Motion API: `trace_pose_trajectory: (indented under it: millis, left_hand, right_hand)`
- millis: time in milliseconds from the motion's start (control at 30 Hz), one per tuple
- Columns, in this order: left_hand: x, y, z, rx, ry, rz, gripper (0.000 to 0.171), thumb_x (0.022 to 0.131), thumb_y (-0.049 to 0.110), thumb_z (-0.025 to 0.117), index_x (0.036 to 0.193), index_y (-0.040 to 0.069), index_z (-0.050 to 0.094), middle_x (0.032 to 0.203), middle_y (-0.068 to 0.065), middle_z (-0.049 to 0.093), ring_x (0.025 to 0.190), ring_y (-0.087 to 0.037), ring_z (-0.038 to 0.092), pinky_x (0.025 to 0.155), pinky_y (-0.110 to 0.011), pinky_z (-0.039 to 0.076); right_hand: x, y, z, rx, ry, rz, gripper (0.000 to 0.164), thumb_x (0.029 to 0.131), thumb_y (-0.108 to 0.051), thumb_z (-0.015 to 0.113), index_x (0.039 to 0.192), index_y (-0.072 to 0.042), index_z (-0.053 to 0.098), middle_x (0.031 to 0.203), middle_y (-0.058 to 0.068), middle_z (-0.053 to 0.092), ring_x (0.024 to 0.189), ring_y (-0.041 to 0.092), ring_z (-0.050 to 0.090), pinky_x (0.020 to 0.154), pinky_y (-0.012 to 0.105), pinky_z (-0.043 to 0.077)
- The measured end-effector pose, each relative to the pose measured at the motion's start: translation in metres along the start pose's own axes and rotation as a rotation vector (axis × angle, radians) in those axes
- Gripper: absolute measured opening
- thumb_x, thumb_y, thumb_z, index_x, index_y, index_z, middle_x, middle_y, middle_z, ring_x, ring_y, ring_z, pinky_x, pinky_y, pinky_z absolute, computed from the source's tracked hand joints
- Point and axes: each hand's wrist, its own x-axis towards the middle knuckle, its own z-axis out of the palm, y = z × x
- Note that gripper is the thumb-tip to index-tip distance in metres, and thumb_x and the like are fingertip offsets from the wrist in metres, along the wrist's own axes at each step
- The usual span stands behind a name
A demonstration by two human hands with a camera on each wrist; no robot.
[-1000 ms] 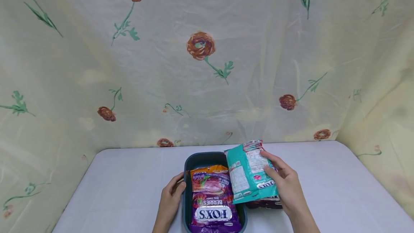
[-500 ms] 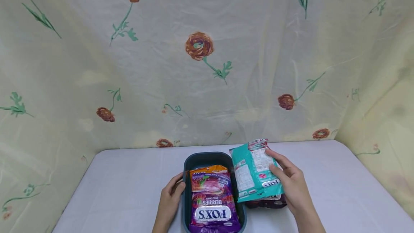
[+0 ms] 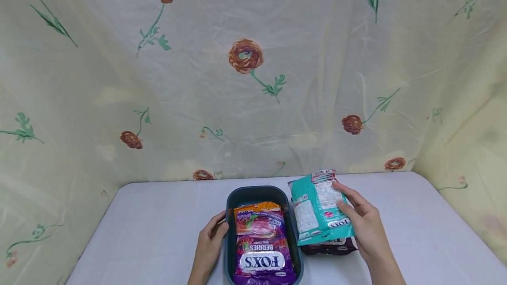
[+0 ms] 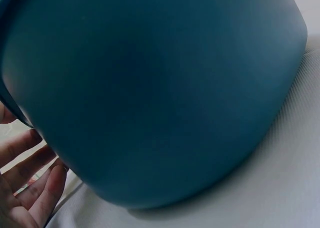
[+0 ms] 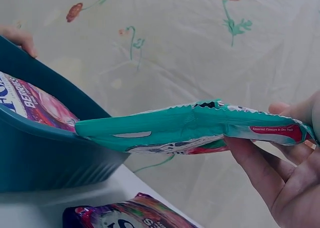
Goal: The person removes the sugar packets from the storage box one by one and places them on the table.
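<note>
My right hand point(image 3: 366, 228) pinches a teal candy bag point(image 3: 322, 210) between thumb and fingers, its printed back facing up. In the right wrist view, that bag lies nearly edge-on, its far corner by the rim of the dark teal bin point(image 5: 30, 153). A purple bag of berry candy point(image 3: 261, 243) lies inside the bin with an orange-topped end showing. My left hand point(image 3: 210, 241) rests against the bin's left side. The left wrist view shows its fingers touching the outer wall point(image 4: 165, 87). Beneath the teal bag, a dark purple candy bag point(image 3: 330, 248) lies partly hidden on the table.
The white-covered table point(image 3: 158, 232) spreads to both sides of the bin. Behind it hangs a pale curtain point(image 3: 182, 82) printed with flowers, which also closes in at left and right.
My right hand has carried the teal bag rightward, away from above the bin's rim and over the dark purple bag. My left hand has stayed at the bin's side.
</note>
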Motion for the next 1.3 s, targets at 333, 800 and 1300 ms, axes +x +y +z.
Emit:
trace_pose_trajectory:
  millis: [333, 800, 1300]
  left_hand:
    - [0.000, 0.000, 0.000, 0.015, 0.008, 0.006, 0.038, 0.095, 0.026, 0.055, 0.131, 0.014, 0.056, 0.132, -0.012, 0.058, 0.116, -0.023, 0.059, 0.100, -0.037, 0.047]
    - [-0.001, 0.001, 0.000, -0.007, 0.001, 0.009, 0.038, 0.095, 0.025, 0.056, 0.131, 0.013, 0.056, 0.130, -0.012, 0.059, 0.116, -0.023, 0.060, 0.089, -0.014, 0.045]
    - [-0.001, 0.001, -0.001, -0.006, -0.007, 0.013, 0.039, 0.095, 0.026, 0.055, 0.131, 0.013, 0.056, 0.131, -0.013, 0.059, 0.117, -0.024, 0.059, 0.088, -0.010, 0.044]
  right_hand:
    - [0.002, 0.003, -0.009, 0.039, -0.002, -0.021, 0.049, 0.094, -0.025, 0.057, 0.141, -0.016, 0.046, 0.154, 0.006, 0.031, 0.107, -0.001, 0.055, 0.075, 0.020, 0.055]
    - [0.003, 0.007, -0.022, 0.097, 0.003, -0.041, 0.050, 0.094, -0.022, 0.059, 0.141, -0.014, 0.044, 0.148, -0.003, 0.039, 0.099, -0.001, 0.060, 0.072, 0.022, 0.057]
    - [0.003, 0.012, -0.043, 0.141, 0.022, -0.054, 0.049, 0.093, -0.019, 0.059, 0.140, -0.015, 0.047, 0.138, -0.009, 0.046, 0.094, 0.001, 0.063, 0.070, 0.022, 0.057]
